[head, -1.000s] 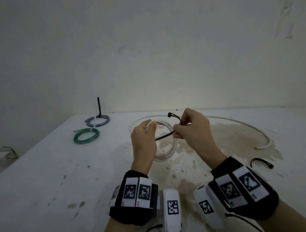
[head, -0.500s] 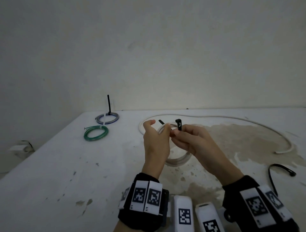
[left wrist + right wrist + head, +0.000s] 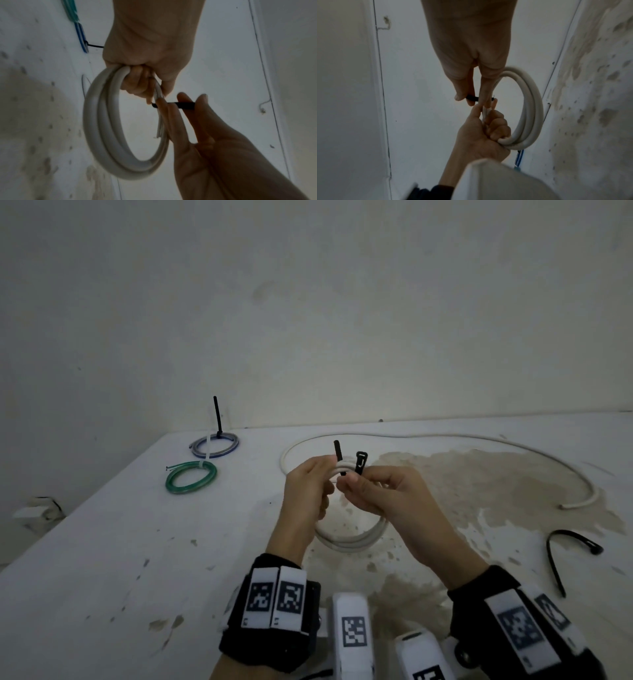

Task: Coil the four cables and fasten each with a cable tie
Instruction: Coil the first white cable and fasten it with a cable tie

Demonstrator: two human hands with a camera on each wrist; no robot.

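My left hand (image 3: 310, 491) grips the top of a coiled white cable (image 3: 349, 537) and holds it upright over the table; its fist around the cable shows in the left wrist view (image 3: 139, 79). My right hand (image 3: 373, 491) pinches a black cable tie (image 3: 359, 463) looped round the coil beside the left fingers. The tie's two ends stick up above both hands. In the right wrist view the tie (image 3: 471, 97) crosses between thumb and finger. A green coil (image 3: 191, 477) and a blue-grey coil (image 3: 214, 444), both tied, lie at the far left. One long white cable (image 3: 445, 440) lies uncoiled.
A spare black cable tie (image 3: 565, 553) lies on the table at the right. The white table (image 3: 120, 542) has a brown stained patch in the middle and right. A wall stands close behind its far edge. A wall socket (image 3: 37, 510) sits low at the left.
The right hand has brought the tie round the coil, and both tie ends now stand up side by side above the hands. The coil stays in the left hand.
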